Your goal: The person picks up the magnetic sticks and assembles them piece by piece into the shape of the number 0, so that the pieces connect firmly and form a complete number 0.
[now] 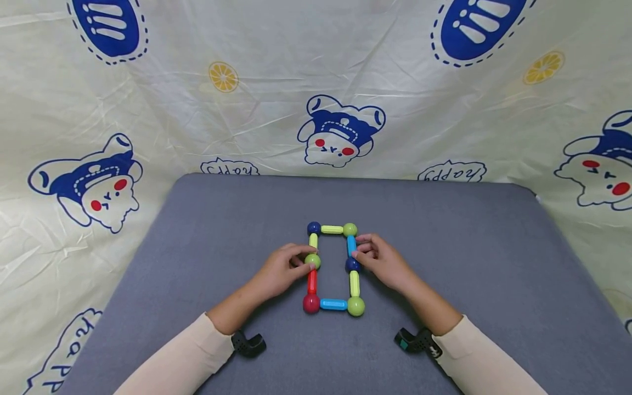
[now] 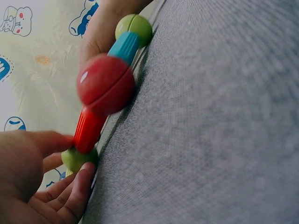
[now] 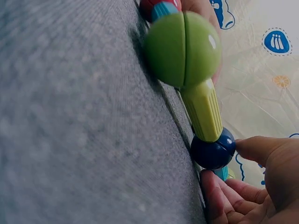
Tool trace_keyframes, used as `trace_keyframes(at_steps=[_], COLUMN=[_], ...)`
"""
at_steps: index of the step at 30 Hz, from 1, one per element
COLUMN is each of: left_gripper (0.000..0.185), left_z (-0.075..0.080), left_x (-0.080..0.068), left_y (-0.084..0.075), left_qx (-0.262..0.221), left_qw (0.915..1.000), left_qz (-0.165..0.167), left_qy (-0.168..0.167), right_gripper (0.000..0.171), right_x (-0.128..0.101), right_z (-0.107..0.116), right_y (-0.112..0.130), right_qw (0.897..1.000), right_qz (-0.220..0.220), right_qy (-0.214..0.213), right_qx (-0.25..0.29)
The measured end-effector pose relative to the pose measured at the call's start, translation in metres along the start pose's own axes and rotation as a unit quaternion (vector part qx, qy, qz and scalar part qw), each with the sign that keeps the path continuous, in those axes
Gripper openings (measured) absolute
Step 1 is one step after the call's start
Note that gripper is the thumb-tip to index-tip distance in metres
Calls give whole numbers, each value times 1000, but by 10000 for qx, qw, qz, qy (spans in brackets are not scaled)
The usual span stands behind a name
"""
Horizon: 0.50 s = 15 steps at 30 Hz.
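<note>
We have the rod-and-ball rectangle (image 1: 333, 267) closed and flat on the grey mat (image 1: 469, 263), our left hand (image 1: 278, 270) pinching its green side ball (image 1: 312, 261), our right hand (image 1: 382, 260) pinching the dark blue ball (image 1: 352, 265), so little seems left beyond squaring it.

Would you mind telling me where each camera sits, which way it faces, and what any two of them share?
Head: above, looking forward and down at the toy frame on the grey mat; both forearms, left hand, right hand.
Left wrist: low on the mat, looking along the red ball; own fingers.
Right wrist: low, along the green ball; own fingers.
Shared: the red ball appears in head and left wrist views.
</note>
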State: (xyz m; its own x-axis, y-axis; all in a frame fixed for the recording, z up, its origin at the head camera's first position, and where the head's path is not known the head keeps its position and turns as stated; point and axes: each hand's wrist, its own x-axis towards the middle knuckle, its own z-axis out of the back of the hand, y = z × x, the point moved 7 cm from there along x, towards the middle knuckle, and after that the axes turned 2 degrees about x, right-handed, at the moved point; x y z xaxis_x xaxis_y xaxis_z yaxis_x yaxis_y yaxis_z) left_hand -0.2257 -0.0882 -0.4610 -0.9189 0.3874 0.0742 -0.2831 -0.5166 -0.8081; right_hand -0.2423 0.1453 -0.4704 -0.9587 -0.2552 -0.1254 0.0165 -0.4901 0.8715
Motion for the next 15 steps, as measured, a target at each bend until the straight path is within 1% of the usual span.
trace_keyframes(at_steps=[3,6,9,15], left_gripper=[33,33,33,37], left_z=[2,4,6,7], left_x=[2,4,4,3], left_y=[5,10,12,13], left_qx=[-128,-278,-364,-412], left_qw=[9994,9979,9966,9959], left_qz=[180,401,549,593], left_qy=[-253,-415,-491,-538], right_gripper=[49,51,53,55], right_x=[-1,0,-1,0], right_z=[-1,-2,-3,-4], right_y=[0,1,2,2], right_qw=[9999,9998,9996,9994], right_qz=[64,160,248,294], right_qy=[57,82,97,123], right_qx=[90,91,10,-104])
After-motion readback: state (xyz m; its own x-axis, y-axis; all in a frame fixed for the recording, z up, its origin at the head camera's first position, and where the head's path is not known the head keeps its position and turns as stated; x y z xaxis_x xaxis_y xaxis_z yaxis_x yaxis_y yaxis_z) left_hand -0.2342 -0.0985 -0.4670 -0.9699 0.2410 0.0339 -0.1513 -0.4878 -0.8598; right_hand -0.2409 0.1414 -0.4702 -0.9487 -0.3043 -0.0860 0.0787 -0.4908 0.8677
